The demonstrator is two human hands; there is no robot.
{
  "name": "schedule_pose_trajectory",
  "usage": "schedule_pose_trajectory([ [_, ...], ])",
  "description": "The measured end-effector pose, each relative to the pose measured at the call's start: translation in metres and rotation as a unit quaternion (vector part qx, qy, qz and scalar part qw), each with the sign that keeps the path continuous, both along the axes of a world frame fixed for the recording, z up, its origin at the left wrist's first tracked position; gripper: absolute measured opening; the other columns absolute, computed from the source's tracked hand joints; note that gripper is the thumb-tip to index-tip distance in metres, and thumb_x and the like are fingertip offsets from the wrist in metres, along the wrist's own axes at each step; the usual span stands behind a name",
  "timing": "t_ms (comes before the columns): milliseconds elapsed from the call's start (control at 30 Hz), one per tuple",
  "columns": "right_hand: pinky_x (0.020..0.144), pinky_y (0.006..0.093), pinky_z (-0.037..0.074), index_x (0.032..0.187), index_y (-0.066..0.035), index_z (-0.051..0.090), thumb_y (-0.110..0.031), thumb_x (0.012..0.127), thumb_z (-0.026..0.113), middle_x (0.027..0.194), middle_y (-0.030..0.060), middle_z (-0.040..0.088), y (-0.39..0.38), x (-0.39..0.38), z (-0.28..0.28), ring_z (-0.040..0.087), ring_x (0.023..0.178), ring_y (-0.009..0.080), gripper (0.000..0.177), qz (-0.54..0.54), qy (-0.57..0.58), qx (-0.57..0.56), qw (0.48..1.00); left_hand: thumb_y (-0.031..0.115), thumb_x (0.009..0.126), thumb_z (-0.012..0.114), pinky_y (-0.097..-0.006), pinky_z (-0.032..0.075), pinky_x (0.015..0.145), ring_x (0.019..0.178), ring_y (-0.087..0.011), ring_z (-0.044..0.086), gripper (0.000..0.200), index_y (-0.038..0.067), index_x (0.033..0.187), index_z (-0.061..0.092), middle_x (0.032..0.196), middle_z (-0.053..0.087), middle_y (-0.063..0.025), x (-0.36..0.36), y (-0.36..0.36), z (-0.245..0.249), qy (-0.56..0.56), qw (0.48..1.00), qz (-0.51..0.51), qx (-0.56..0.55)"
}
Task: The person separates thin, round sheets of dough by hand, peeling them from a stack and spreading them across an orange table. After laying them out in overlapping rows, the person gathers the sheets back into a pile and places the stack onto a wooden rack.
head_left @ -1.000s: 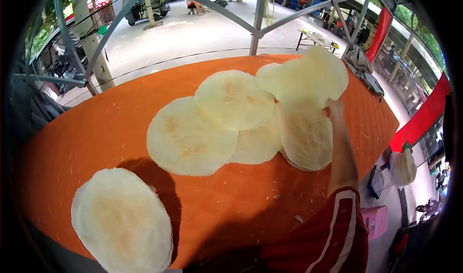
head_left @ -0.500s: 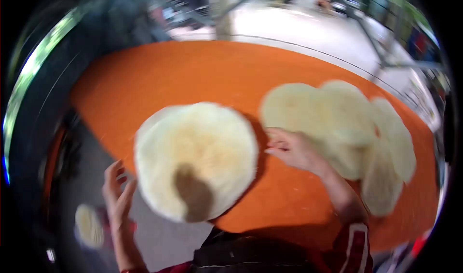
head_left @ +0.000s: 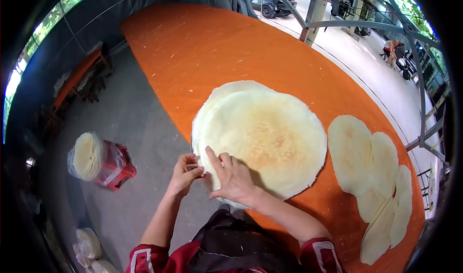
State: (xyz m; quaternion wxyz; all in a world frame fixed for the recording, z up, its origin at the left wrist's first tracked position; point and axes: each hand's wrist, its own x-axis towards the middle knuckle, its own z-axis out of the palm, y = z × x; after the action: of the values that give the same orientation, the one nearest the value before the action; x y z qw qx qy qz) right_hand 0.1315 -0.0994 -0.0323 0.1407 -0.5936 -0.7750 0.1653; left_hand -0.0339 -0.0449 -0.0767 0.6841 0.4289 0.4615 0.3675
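Note:
A pile of large, round, thin flatbreads (head_left: 275,138) lies at the near edge of the orange table, its top sheet browned in the middle. At the pile's left rim, my left hand (head_left: 184,174) is closed in a pinch on the flatbread's edge; the fingers partly hide the grip. My right hand (head_left: 233,179) lies on the top sheet beside it, fingers spread, index finger pointing toward the rim. To the right, several smaller overlapping flatbreads (head_left: 349,152) rest on the table, some folded.
The orange table (head_left: 207,46) stretches away to the far left, dotted with white flecks. On the grey floor at left stands a red container (head_left: 123,169) with bagged flatbreads (head_left: 88,156) on top. Plastic bags (head_left: 89,244) lie lower left. Metal railing (head_left: 357,24) runs behind; a person (head_left: 390,51) sits beyond.
My left hand has come right to the pile's rim and pinches there. My right hand has moved left from beside the smaller flatbreads onto the top sheet. The camera view has turned.

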Motion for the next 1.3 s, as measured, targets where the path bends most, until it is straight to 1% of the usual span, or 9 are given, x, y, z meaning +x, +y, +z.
schedule_pose_trajectory([
  [200, 0.084, 0.0378, 0.040, 0.134, -0.008, 0.016, -0.022, 0.060, 0.071, 0.118, 0.0170, 0.038, 0.010, 0.011, -0.011, 0.043, 0.105, 0.0301, 0.094, -0.080, 0.037, -0.057, 0.994, -0.005, 0.072, 0.055, -0.0307, 0.050, 0.067, 0.076, -0.0191, 0.058, 0.040, -0.001, 0.108, 0.038, 0.091, 0.052, -0.0106, -0.005, 0.004, 0.000, -0.099, 0.995, 0.027, -0.016],
  [333, 0.069, 0.0404, 0.044, 0.098, -0.004, 0.053, -0.014, 0.068, 0.056, 0.090, 0.0152, 0.055, 0.003, 0.023, -0.018, 0.055, 0.080, 0.0325, 0.031, -0.113, 0.157, -0.072, 0.978, -0.007, 0.070, 0.057, -0.0275, 0.050, 0.060, 0.067, -0.0188, 0.059, 0.040, -0.002, 0.107, 0.043, 0.086, 0.057, -0.0101, -0.005, 0.010, 0.005, -0.176, 0.980, -0.041, -0.078],
  [500, 0.055, 0.0353, 0.044, 0.077, -0.005, 0.057, -0.009, 0.075, 0.053, 0.069, 0.0068, 0.058, 0.001, 0.010, -0.038, 0.056, 0.060, 0.0259, 0.006, -0.200, 0.157, 0.109, 0.961, -0.003, 0.069, 0.063, -0.0211, 0.046, 0.056, 0.071, -0.0095, 0.057, 0.037, -0.004, 0.103, 0.047, 0.086, 0.060, -0.0081, 0.019, 0.019, 0.009, 0.024, 0.985, -0.157, 0.069],
  [667, 0.055, 0.0248, 0.041, 0.079, -0.004, 0.059, -0.010, 0.079, 0.055, 0.073, 0.0013, 0.058, -0.035, 0.084, -0.013, 0.051, 0.063, 0.0089, 0.007, -0.372, 0.655, 0.131, 0.645, -0.003, 0.067, 0.062, -0.0256, 0.050, 0.048, 0.063, -0.0151, 0.060, 0.033, -0.005, 0.099, 0.051, 0.081, 0.061, -0.0102, 0.022, 0.025, -0.001, 0.055, 0.992, -0.108, 0.018],
  [733, 0.062, 0.0240, 0.044, 0.084, 0.000, 0.058, -0.007, 0.078, 0.055, 0.075, 0.0048, 0.059, -0.076, 0.119, 0.026, 0.054, 0.067, 0.0115, 0.010, -0.546, 0.439, 0.193, 0.688, -0.004, 0.065, 0.060, -0.0259, 0.049, 0.048, 0.062, -0.0156, 0.060, 0.034, -0.005, 0.098, 0.051, 0.082, 0.061, -0.0106, 0.022, 0.026, 0.000, 0.054, 0.992, -0.115, 0.018],
  [900, 0.070, 0.0314, 0.046, 0.081, -0.001, 0.057, -0.009, 0.080, 0.051, 0.075, 0.0037, 0.059, -0.223, 0.172, 0.032, 0.057, 0.071, 0.0175, 0.011, -0.559, 0.563, 0.435, 0.426, -0.003, 0.065, 0.059, -0.0246, 0.045, 0.039, 0.048, -0.0152, 0.055, 0.031, -0.007, 0.094, 0.049, 0.070, 0.059, -0.0118, 0.031, 0.022, 0.015, 0.048, 0.985, -0.151, 0.063],
  [1033, 0.061, 0.0360, 0.046, 0.084, 0.000, 0.053, -0.016, 0.078, 0.057, 0.088, 0.0087, 0.058, -0.386, 0.165, -0.045, 0.055, 0.071, 0.0221, 0.018, -0.641, 0.490, 0.415, 0.421, 0.003, 0.070, 0.059, -0.0241, 0.041, 0.044, 0.052, -0.0133, 0.052, 0.040, -0.004, 0.107, 0.044, 0.072, 0.056, -0.0085, 0.006, 0.034, 0.007, 0.265, 0.930, -0.137, 0.216],
  [1167, 0.067, 0.0307, 0.044, 0.097, -0.003, 0.049, -0.023, 0.070, 0.069, 0.095, 0.0060, 0.051, -0.432, 0.118, -0.076, 0.049, 0.088, 0.0157, 0.039, -0.887, -0.085, -0.012, 0.454, 0.007, 0.075, 0.060, -0.0206, 0.039, 0.056, 0.068, -0.0092, 0.045, 0.049, 0.002, 0.119, 0.039, 0.089, 0.047, -0.0049, 0.017, 0.041, 0.041, 0.264, 0.880, -0.046, 0.393],
  [1300, 0.079, 0.0416, 0.040, 0.118, 0.002, 0.036, -0.040, 0.060, 0.073, 0.108, 0.0204, 0.045, -0.374, 0.118, -0.128, 0.045, 0.093, 0.0348, 0.081, -0.695, 0.003, 0.156, 0.702, -0.006, 0.073, 0.055, -0.0186, 0.041, 0.058, 0.069, -0.0070, 0.048, 0.043, 0.003, 0.114, 0.046, 0.087, 0.051, -0.0036, 0.067, -0.022, 0.078, 0.100, 0.925, -0.248, 0.270],
])
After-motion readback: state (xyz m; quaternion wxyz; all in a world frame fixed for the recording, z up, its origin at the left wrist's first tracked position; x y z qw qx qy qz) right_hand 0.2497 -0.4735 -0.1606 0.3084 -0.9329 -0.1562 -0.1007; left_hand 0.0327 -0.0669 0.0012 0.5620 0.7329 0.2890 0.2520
